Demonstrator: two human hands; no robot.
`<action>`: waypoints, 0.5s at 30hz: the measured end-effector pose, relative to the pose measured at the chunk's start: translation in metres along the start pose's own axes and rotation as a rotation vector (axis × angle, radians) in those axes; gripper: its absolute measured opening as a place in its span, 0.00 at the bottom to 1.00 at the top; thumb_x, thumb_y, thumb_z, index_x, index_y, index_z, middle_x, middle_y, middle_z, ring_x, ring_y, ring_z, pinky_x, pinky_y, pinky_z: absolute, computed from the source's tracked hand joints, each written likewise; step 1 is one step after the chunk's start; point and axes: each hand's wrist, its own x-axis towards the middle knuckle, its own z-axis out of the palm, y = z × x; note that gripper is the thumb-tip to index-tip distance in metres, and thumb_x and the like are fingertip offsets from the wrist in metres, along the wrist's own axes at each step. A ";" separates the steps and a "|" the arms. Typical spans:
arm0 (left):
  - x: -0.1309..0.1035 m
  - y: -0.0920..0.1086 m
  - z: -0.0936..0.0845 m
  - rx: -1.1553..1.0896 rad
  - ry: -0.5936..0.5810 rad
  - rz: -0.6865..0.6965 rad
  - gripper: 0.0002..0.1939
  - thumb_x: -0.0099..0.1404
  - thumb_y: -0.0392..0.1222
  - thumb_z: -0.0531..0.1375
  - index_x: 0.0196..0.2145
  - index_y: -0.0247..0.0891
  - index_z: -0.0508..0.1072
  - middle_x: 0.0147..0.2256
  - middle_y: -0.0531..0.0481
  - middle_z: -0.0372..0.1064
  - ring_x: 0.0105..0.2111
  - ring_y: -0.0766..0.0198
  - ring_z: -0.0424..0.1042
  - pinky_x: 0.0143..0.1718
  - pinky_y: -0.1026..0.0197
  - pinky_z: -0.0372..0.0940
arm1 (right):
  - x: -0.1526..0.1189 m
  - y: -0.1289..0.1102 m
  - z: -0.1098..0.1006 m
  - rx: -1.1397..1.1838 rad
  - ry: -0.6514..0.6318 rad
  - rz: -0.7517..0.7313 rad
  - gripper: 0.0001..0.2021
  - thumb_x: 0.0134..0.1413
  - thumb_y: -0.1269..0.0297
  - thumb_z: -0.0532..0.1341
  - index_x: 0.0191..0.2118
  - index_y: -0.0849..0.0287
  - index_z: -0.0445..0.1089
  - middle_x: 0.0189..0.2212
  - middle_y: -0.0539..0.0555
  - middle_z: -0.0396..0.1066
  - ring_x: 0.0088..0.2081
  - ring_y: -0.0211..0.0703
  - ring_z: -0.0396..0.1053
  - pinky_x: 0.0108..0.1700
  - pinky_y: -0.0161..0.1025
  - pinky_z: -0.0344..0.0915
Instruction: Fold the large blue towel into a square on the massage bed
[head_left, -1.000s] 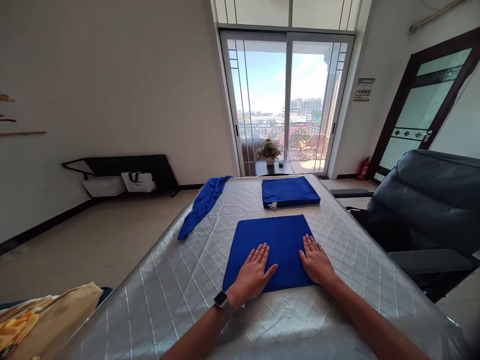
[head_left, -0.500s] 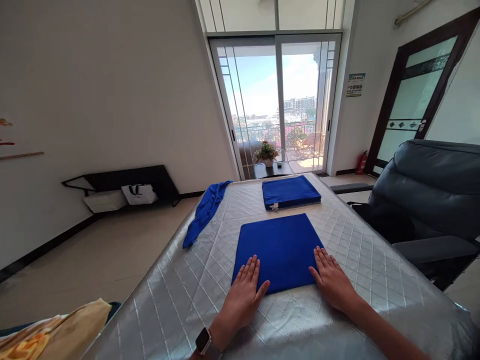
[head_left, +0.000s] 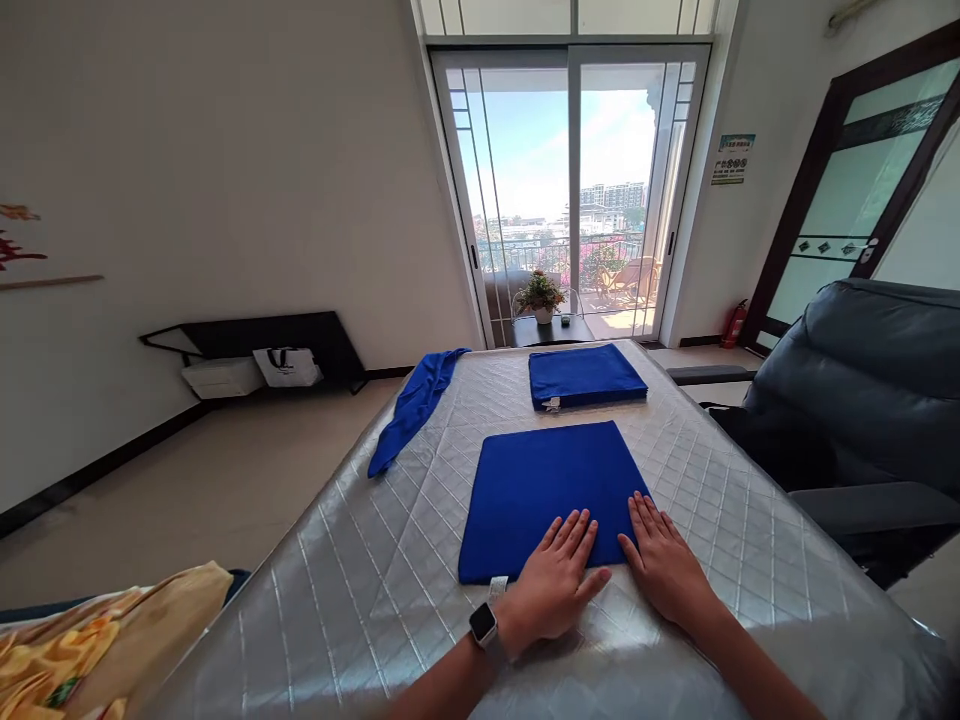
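A folded blue cloth (head_left: 544, 480) lies flat on the silver quilted cover (head_left: 397, 570) in front of me. My left hand (head_left: 559, 570) rests palm down on its near edge, right of the middle, fingers stretched out. At the cloth's near right corner lies my right hand (head_left: 666, 555), also flat with its fingers extended. A small white label (head_left: 498, 588) sticks out at the near edge, beside my left wrist, which wears a watch (head_left: 484, 624). Farther back sits a stack of folded blue cloth (head_left: 586, 375) with a white tag at its front. Neither hand grips anything.
A crumpled blue cloth (head_left: 418, 405) lies along the cover's far left edge. On the right stands a dark leather chair (head_left: 885, 390). A patterned blanket (head_left: 150, 635) is at lower left. Behind the far edge are a potted plant (head_left: 541, 292) and a sliding glass door.
My left hand has slid right along the cloth's near edge, from its left part toward my right hand, baring the white label. My right hand stays in place. The camera view has shifted slightly.
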 end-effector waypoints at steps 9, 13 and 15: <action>-0.082 0.000 0.003 -0.019 -0.052 -0.124 0.33 0.77 0.59 0.42 0.73 0.48 0.35 0.72 0.50 0.40 0.71 0.54 0.47 0.69 0.45 0.54 | 0.000 -0.001 -0.001 0.038 -0.012 0.023 0.36 0.70 0.47 0.39 0.75 0.66 0.41 0.74 0.56 0.36 0.74 0.47 0.33 0.74 0.51 0.36; -0.089 0.003 0.002 -0.064 -0.080 -0.160 0.33 0.77 0.60 0.42 0.73 0.48 0.42 0.72 0.50 0.43 0.71 0.53 0.49 0.69 0.44 0.54 | -0.003 -0.001 -0.003 0.031 -0.035 0.041 0.37 0.70 0.46 0.38 0.75 0.66 0.40 0.74 0.55 0.34 0.74 0.46 0.32 0.74 0.50 0.35; -0.088 0.005 -0.008 -0.093 -0.090 -0.176 0.32 0.77 0.60 0.42 0.73 0.48 0.45 0.71 0.50 0.47 0.70 0.54 0.51 0.69 0.44 0.55 | -0.006 0.000 -0.003 0.035 -0.040 0.052 0.38 0.70 0.44 0.37 0.75 0.66 0.39 0.74 0.54 0.34 0.74 0.45 0.32 0.74 0.50 0.35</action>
